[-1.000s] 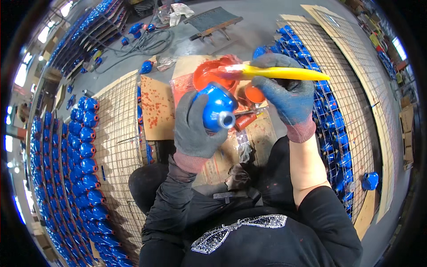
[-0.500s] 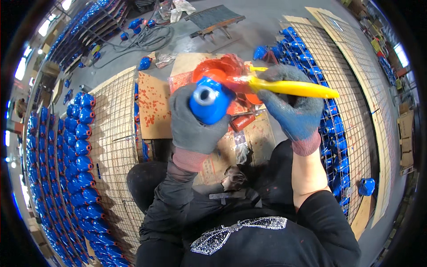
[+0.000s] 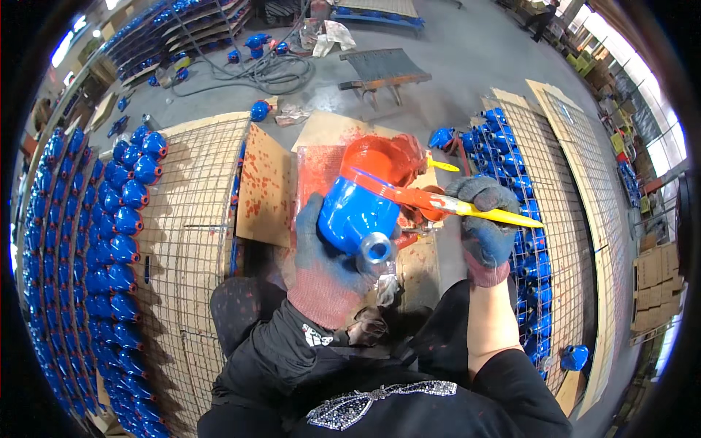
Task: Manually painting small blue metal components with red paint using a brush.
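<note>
A workshop with a grey floor (image 3: 467, 87) spreads out around the seated person. At far left stand rows of blue castings (image 3: 120, 248), too many and too overlapped to count, beside a wire mesh (image 3: 190, 219). One red-spattered cardboard panel (image 3: 264, 186) leans next to it.

The gloved left hand (image 3: 320, 259) comes up from the lower left, palm cupped and fingers pointing away, holding one blue casting (image 3: 350, 212) from the left and underneath. The casting is at the centre, tilted, its bare metal neck toward the person and its red-coated rim toward one red paint tub (image 3: 358, 152).

Just right of it, one paintbrush (image 3: 467, 209) lies crosswise, its red bristles at the rim. The gloved right hand (image 3: 485, 237) is curled around its yellow handle, the bare forearm running down to a short black sleeve. Beyond the bristles lies a second yellow handle (image 3: 443, 166). At far right, one lone blue casting (image 3: 575, 358) sits apart.
</note>
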Demonstrator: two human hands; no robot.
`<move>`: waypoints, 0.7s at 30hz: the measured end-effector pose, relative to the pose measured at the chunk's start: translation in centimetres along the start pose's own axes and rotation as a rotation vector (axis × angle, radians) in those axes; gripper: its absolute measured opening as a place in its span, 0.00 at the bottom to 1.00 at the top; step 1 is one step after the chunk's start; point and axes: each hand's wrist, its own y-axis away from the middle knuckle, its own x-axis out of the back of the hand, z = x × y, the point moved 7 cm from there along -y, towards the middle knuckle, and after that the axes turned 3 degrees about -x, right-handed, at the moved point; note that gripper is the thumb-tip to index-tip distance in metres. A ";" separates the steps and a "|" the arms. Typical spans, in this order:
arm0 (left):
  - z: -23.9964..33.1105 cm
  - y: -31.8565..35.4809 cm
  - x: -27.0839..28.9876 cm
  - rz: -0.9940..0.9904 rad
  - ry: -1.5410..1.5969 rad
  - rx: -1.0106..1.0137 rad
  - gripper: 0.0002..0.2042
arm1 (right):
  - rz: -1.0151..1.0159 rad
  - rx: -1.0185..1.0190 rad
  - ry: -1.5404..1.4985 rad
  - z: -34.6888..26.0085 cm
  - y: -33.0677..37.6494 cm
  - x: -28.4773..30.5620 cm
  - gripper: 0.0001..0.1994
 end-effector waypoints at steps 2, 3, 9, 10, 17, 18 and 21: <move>-0.6 0.6 -0.3 -0.083 0.125 0.110 0.39 | 0.046 0.014 -0.101 1.2 0.0 0.3 0.13; -1.0 1.0 -0.5 -0.149 0.166 0.167 0.40 | 0.096 0.023 -0.206 1.8 0.0 0.5 0.13; -1.3 1.0 -0.3 -0.337 0.208 0.247 0.39 | 0.130 -0.095 -0.343 5.3 0.3 0.8 0.09; -1.3 0.9 -0.3 -0.336 0.184 0.235 0.40 | 0.160 -0.236 -0.186 6.2 0.8 1.3 0.08; -1.0 -1.3 1.2 -0.126 -0.109 0.054 0.39 | 0.185 -0.219 0.126 6.7 0.0 3.2 0.12; -0.4 -1.7 0.8 -0.199 -0.388 -0.087 0.39 | 0.251 -0.287 0.075 6.7 0.3 3.7 0.12; 0.0 -2.0 0.6 -0.280 -0.812 -0.380 0.41 | 0.269 -0.335 0.101 4.6 0.5 4.0 0.11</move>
